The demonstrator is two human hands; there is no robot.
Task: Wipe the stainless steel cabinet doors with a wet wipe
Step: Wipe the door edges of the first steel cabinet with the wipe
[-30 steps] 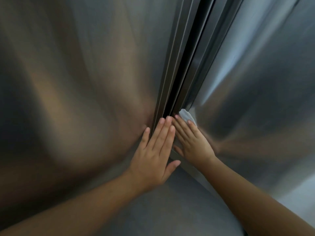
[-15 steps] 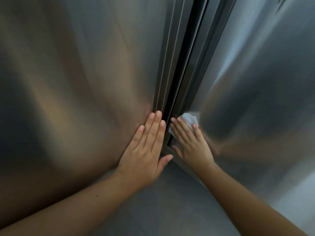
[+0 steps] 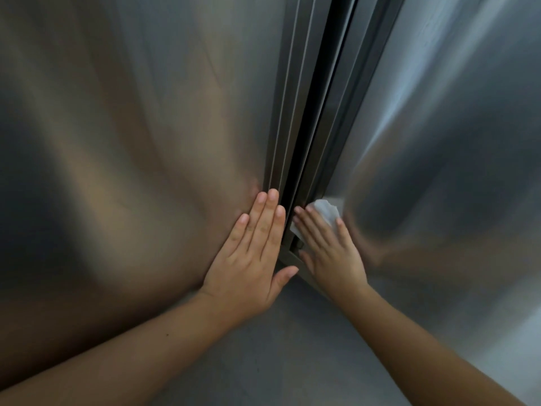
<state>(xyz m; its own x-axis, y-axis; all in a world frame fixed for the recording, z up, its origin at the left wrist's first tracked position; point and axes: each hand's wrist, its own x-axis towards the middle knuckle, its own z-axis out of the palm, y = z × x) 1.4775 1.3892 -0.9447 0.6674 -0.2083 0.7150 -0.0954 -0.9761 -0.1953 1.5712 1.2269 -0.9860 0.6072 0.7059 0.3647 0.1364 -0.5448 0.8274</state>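
We take the dark gap [image 3: 310, 112] between the two stainless steel doors as our landmark; it runs from the top of the view down toward the middle. Just left of the gap's lower end, the left hand [image 3: 248, 259] lies flat on the left cabinet door [image 3: 131, 142]. Its fingers are straight and close together, holding nothing, and its fingertips lie against the ribbed metal strips that border the gap. Its thumb is spread out and points toward the foot of the gap. Just right of the gap's lower end, the right hand [image 3: 330, 253] is also flat with its fingers extended, and it presses the white wet wipe [image 3: 326, 210] against the inner edge of the right cabinet door [image 3: 453, 142]. We see the wipe crumpled under the fingers. One part pokes out past the fingertips, away from the gap, and a small corner shows on the side nearest the gap, over the door's edge strips. The two hands are near each other on either side of the gap but do not touch. Both forearms reach in from the bottom of the view, one on each side of the gap's line. Below the foot of the gap, between the forearms, we see a plain grey floor [image 3: 278, 347]. Both doors show soft, blurred reflections, with a faint mirror of the right hand on the right door, on the side away from the gap.
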